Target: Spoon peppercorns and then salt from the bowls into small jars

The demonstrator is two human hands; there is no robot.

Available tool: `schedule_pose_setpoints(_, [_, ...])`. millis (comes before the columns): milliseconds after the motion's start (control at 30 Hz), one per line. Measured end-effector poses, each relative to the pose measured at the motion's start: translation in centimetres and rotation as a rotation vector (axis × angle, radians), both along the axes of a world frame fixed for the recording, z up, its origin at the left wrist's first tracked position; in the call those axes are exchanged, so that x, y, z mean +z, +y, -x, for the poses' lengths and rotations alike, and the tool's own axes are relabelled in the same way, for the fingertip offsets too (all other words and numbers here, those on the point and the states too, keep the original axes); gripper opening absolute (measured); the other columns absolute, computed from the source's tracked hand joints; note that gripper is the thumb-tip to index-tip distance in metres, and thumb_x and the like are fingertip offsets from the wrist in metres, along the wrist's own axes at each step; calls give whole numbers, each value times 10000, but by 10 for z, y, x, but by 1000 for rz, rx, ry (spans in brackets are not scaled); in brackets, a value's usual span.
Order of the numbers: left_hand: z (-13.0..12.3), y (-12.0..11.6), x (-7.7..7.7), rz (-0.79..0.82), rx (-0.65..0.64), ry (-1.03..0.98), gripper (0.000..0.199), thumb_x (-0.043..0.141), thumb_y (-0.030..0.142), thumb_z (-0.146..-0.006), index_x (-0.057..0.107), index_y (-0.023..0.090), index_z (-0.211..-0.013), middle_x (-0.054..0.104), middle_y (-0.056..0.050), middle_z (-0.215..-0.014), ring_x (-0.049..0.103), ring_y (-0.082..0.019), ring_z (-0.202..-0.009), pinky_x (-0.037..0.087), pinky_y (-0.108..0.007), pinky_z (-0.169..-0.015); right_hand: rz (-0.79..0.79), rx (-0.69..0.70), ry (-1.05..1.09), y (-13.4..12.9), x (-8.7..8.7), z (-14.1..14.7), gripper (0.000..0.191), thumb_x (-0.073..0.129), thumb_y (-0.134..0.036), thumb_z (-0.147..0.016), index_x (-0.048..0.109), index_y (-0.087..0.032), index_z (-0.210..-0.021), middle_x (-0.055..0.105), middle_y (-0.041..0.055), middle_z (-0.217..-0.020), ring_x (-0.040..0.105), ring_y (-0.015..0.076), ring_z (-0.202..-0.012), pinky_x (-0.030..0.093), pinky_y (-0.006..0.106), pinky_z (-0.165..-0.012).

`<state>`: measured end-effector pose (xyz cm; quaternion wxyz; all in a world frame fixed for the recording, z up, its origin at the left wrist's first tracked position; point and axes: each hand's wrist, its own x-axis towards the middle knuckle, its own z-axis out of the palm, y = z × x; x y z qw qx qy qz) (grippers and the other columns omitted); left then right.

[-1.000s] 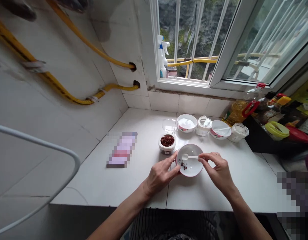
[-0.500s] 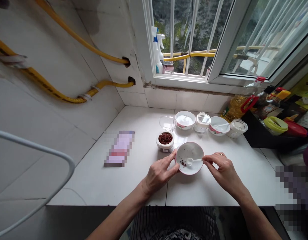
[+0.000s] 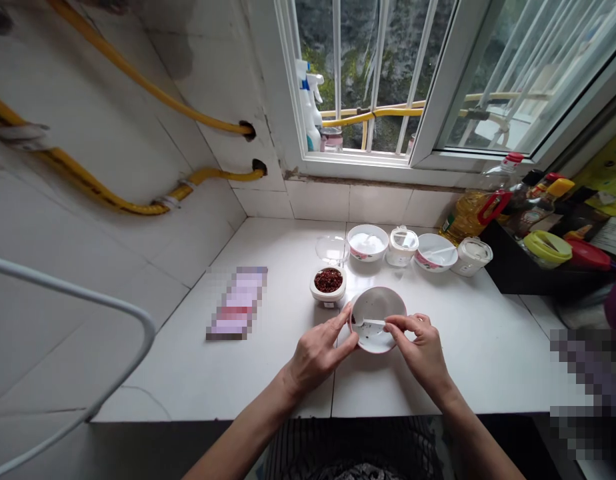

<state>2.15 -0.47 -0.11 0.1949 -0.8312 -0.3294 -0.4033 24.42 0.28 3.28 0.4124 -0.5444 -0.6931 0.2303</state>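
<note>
Steadying white bowl (image 3: 383,308) rim on the tabletop (image 3: 268,360): left hand (image 3: 315,353), fingers closed on it | jar of red flakes (image 3: 329,285) just behind | right hand (image 3: 422,350) fingers pinching white spoon (image 3: 369,324) inside the bowl
</note>
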Motion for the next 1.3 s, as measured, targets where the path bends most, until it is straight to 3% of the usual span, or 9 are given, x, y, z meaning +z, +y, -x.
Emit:
schedule_pose_setpoints(133, [1,-2,2,-13,9,50,117,607,103,-899,642,159,-996,358,-219,-1546,678,-262,-1105,606,-323,-790,54,-107,161,0,-6,9,120,690,-325,-804,795,-266,-810,782,56,-772,622,273,-857,477,427,-814])
schedule_pose_setpoints(333, [-1,-2,-1,-32,-1,59,135,601,91,-899,642,156,-1010,363,-220,-1542,678,-249,-1108,600,-310,-812,83,-124,330,1,-5,9,170,709,-378,-790,802,-245,-838,776,66,-760,655,254,-802,520,398,-763])
schedule_pose_setpoints(533, [-4,2,-2,17,2,-15,101,631,247,-936,635,160,-989,528,-246,-1410,719,-230,-987,602,-293,-765,17,-121,351,0,-4,6,162,722,-376,-795,799,-238,-833,780,69,-799,686,251,-800,554,392,-738])
schedule_pose_setpoints(633, [-5,3,-2,42,17,-57,103,609,264,-951,626,164,-967,583,-236,-1353,733,-192,-866,599,-267,-710,-15,-111,340,-1,-5,4,159,726,-376,-798,795,-236,-825,785,73,-804,700,264,-819,567,410,-754])
schedule_pose_setpoints(900, [-7,7,-5,141,-21,-172,147,574,296,-977,624,163,-938,644,-207,-1271,734,-151,-809,597,-232,-703,-4,-152,373,-1,-2,-7,188,743,-403,-781,795,-226,-821,783,76,-786,721,274,-809,586,435,-773])
schedule_pose_setpoints(1033, [-7,9,-6,203,-28,-196,210,552,347,-984,619,157,-927,641,-218,-1267,741,-185,-895,605,-239,-720,-29,-171,370,-3,2,-11,189,753,-405,-769,795,-225,-807,781,76,-796,718,270,-799,590,432,-762])
schedule_pose_setpoints(1300, [-5,13,-14,285,-46,-253,111,636,284,-933,611,179,-959,644,-189,-1272,694,-244,-1091,627,-283,-769,-31,-139,361,1,4,-13,184,749,-388,-779,794,-216,-822,784,75,-780,727,263,-770,600,406,-707])
